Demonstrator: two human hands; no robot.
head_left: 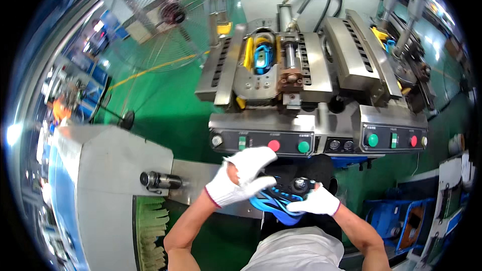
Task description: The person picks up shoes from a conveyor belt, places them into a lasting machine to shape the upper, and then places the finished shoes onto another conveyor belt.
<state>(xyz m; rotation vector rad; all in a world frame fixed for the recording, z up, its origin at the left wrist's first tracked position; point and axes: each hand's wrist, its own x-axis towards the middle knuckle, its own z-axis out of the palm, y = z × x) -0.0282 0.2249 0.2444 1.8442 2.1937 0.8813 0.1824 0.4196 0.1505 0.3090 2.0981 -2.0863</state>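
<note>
A blue and black sports shoe (286, 214) is in front of my body, above my lap. My right hand (317, 201), in a white knit glove, is closed on the shoe's right side near its black opening. At the shoe's left is my left hand (246, 174), gloved the same way. Its thumb and fingers are spread apart with nothing gripped between them. The left thumb overlaps the shoe's edge, and I cannot tell whether it touches. Ahead, another blue and black shoe (262, 57) sits in the left station of a metal shoe press (256, 88).
A control panel (261, 141) with red and green buttons spans the press front. Left of me are a grey cabinet (115, 170), a dark metal flask (161, 180) on a metal shelf and a green brush strip (150, 231). A standing fan (160, 25) is behind. Blue crates (401, 223) stand right.
</note>
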